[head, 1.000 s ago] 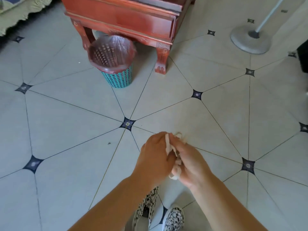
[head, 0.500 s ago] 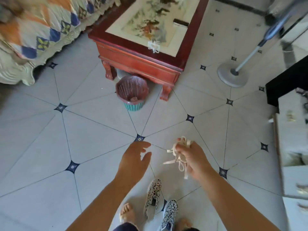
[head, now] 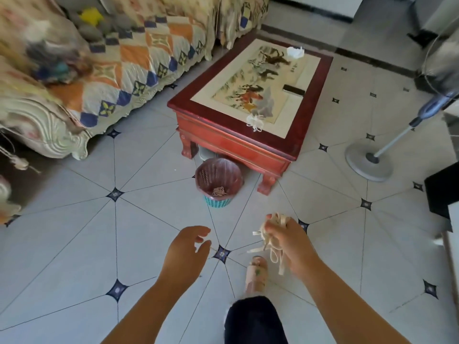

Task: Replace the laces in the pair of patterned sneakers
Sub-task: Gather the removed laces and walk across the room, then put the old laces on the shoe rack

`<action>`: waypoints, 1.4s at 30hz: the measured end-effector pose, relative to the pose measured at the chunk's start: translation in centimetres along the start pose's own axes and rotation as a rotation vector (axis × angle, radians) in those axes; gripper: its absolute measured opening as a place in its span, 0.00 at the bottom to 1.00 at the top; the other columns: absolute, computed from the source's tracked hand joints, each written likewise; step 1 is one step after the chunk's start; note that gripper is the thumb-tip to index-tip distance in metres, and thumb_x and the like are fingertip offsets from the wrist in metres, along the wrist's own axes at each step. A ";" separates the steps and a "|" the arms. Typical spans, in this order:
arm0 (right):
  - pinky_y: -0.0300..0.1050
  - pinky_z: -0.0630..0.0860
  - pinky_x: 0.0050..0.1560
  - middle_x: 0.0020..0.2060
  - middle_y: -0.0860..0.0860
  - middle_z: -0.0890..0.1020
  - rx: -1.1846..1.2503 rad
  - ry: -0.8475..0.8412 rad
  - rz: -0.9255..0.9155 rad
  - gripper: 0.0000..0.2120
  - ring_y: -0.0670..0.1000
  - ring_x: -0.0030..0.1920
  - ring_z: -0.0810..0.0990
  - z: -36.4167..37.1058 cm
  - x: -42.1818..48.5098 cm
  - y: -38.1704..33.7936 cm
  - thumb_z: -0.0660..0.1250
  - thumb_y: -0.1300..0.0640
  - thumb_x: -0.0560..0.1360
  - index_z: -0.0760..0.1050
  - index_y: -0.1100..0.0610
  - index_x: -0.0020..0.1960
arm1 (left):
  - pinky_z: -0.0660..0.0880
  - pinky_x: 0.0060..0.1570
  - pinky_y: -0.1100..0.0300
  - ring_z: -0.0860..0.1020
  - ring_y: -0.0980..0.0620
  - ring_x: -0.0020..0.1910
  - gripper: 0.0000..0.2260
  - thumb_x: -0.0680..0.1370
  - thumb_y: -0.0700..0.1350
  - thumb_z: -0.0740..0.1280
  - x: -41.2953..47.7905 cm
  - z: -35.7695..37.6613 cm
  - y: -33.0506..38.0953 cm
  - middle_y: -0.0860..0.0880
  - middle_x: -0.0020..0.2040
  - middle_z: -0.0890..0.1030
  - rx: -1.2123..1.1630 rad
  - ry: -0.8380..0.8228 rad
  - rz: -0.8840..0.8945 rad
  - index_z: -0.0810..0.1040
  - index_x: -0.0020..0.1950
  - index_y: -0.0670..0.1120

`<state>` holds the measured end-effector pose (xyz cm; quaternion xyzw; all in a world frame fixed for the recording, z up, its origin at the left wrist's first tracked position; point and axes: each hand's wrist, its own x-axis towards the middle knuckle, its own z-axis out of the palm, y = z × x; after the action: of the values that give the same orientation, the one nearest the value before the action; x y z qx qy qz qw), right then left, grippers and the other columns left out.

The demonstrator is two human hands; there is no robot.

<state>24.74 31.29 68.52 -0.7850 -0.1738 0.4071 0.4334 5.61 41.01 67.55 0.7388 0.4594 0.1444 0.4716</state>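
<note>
My right hand point(head: 290, 244) grips a crumpled bunch of cream laces point(head: 270, 240), with loose ends hanging below my fingers. My left hand point(head: 186, 254) hovers empty over the floor tiles, fingers loosely spread. A second bundle of white laces point(head: 255, 121) lies on the near edge of the red wooden table point(head: 233, 142). A tangle of laces point(head: 219, 191) sits at the bottom of the lined waste basket point(head: 218, 182) in front of the table. The patterned sneakers are out of view. My foot in a sandal point(head: 257, 274) is stepping forward below the right hand.
A patterned quilted sofa point(head: 99, 70) fills the upper left. A standing fan point(head: 370, 162) has its base on the right. A dark cabinet point(head: 444, 189) is at the right edge. A black remote point(head: 294, 90) and a white tissue point(head: 295, 52) lie on the table.
My hands have parted: the left let go of the laces and the right keeps them. The view has risen and pulled back; the sneakers dropped out of sight.
</note>
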 end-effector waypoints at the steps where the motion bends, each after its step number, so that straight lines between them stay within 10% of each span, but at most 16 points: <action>1: 0.45 0.66 0.35 0.27 0.52 0.70 -0.003 -0.013 -0.008 0.08 0.51 0.31 0.67 -0.3 1.8 -0.2 0.65 0.61 0.71 0.71 0.57 0.33 | 0.72 0.50 0.64 0.75 0.60 0.47 0.10 0.76 0.40 0.65 1.5 0.3 0.3 0.58 0.48 0.75 0.005 0.015 -0.015 0.73 0.53 0.53; 17: 0.33 0.64 0.27 0.25 0.45 0.71 -0.357 -0.174 -0.094 0.06 0.40 0.23 0.70 0.6 25.4 -10.3 0.65 0.54 0.67 0.72 0.57 0.38 | 0.69 0.49 0.67 0.74 0.59 0.47 0.09 0.76 0.42 0.65 23.1 0.0 6.0 0.56 0.51 0.75 0.099 0.159 -0.231 0.75 0.56 0.50; 26: 0.40 0.70 0.42 0.39 0.49 0.77 -0.373 -0.028 -0.101 0.05 0.51 0.43 0.77 5.1 35.3 -15.8 0.68 0.55 0.69 0.72 0.51 0.42 | 0.68 0.49 0.69 0.73 0.60 0.48 0.09 0.77 0.43 0.64 35.6 -5.2 4.4 0.57 0.52 0.74 0.225 -0.022 -0.127 0.75 0.57 0.50; 33: 0.40 0.68 0.51 0.53 0.51 0.78 -0.434 -0.048 0.040 0.23 0.52 0.55 0.76 8.3 41.1 -15.7 0.72 0.52 0.67 0.74 0.57 0.60 | 0.71 0.54 0.64 0.74 0.57 0.50 0.10 0.78 0.44 0.63 41.9 -8.0 3.4 0.53 0.56 0.76 0.292 -0.110 -0.092 0.75 0.58 0.49; 42: 0.35 0.65 0.48 0.54 0.53 0.79 -0.455 -0.011 0.173 0.14 0.49 0.52 0.75 8.6 41.0 -14.7 0.67 0.57 0.74 0.76 0.60 0.58 | 0.69 0.52 0.68 0.72 0.59 0.49 0.09 0.78 0.44 0.62 45.3 -8.3 2.9 0.56 0.53 0.74 0.319 -0.222 -0.045 0.75 0.58 0.50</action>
<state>44.09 69.87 58.06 -0.8723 -0.1953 0.3972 0.2081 26.07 82.26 64.24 0.8052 0.4377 -0.0233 0.3993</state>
